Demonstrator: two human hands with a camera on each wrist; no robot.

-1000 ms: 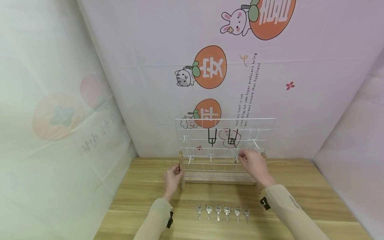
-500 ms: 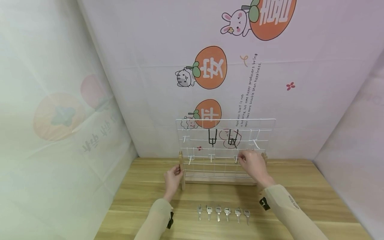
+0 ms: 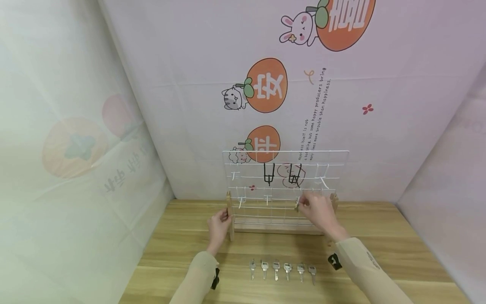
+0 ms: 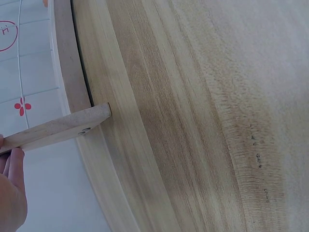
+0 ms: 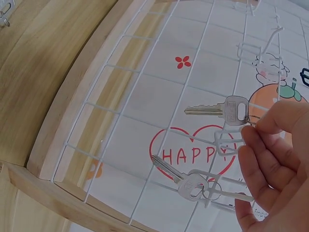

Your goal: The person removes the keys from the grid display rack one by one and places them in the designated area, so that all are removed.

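Note:
My right hand point(image 3: 319, 211) is in front of the lower right of a white wire grid rack point(image 3: 284, 150). Thumb and forefinger pinch the small ring of a silver key point(image 5: 227, 110), whose blade points away from the hand in the right wrist view. Below it there, a second key point(image 5: 192, 187) hangs by its ring on a white hook point(image 5: 236, 195), close to the lower fingers. At the rack's left end, my left hand point(image 3: 218, 229) grips the upright wooden post point(image 4: 63, 126); the left wrist view catches only part of the fingers.
Several keys point(image 3: 287, 269) lie in a row on the wooden table point(image 3: 228, 291) before the rack. Two black hooks point(image 3: 268, 174) and further white hooks point(image 3: 267, 198) hang on the grid. A printed cloth point(image 3: 197, 105) stands behind, with pale cloth walls at both sides.
My right hand has shifted slightly down from the hook, and a key now shows at its fingertips in the head view. The left hand stays on the post.

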